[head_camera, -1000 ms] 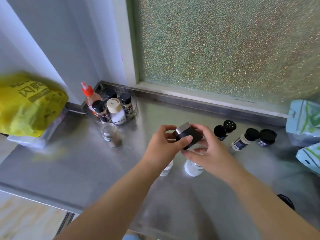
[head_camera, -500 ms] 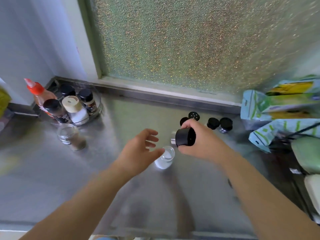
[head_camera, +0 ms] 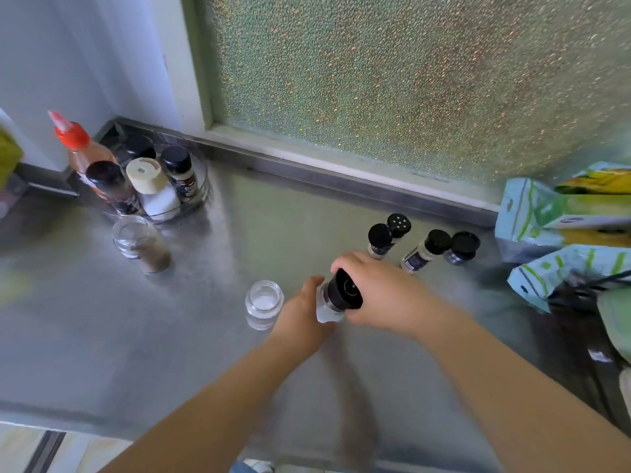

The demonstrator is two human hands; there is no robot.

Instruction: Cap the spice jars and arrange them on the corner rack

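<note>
My left hand [head_camera: 302,317] grips a small glass jar of white powder [head_camera: 327,314] at the middle of the steel counter [head_camera: 280,233]. My right hand [head_camera: 384,293] holds a black cap [head_camera: 345,292] tilted on top of that jar. Just left of it stands an uncapped jar of white powder [head_camera: 263,302]. Another uncapped jar with brown spice [head_camera: 140,243] stands in front of the clear round corner rack [head_camera: 201,196]. The rack holds a red-topped sauce bottle [head_camera: 80,148], a beige-capped jar [head_camera: 150,186] and black-capped jars [head_camera: 179,172].
Several black-capped jars [head_camera: 426,250] stand at the back right, near the window ledge [head_camera: 341,172]. Blue-green packets [head_camera: 546,216] pile up at the right edge. A yellow bag [head_camera: 6,155] shows at the far left. The counter's front edge [head_camera: 51,416] runs along the bottom left.
My right hand has lowered the black cap onto a glass jar. My left hand, open half a second ago, has closed around that jar.
</note>
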